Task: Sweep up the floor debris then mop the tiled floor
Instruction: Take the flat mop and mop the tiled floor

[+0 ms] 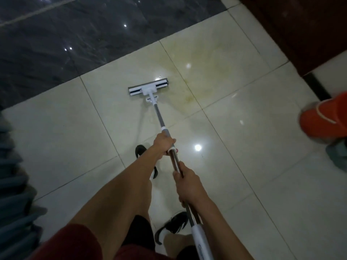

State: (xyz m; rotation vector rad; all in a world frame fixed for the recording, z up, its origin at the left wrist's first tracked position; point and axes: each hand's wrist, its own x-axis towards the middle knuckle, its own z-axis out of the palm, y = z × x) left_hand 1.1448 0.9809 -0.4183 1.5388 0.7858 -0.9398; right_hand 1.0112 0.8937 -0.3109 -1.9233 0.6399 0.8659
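Note:
A flat mop with a white and grey head [149, 88] lies on the cream tiled floor [244, 147], its metal pole [159, 115] slanting back toward me. My left hand [164, 142] grips the pole at its grey collar, farther down the shaft. My right hand [187, 182] grips the pole nearer to me, above the white handle section [201, 241]. A yellowish stain [204, 68] spreads over the tile just right of the mop head.
Dark glossy tiles [75, 34] cover the far left. A dark wooden piece [300, 25] stands at the top right. An orange object [326, 117] sits at the right edge, grey cloth [13, 184] at the left. My black and white shoes [150, 166] are below the pole.

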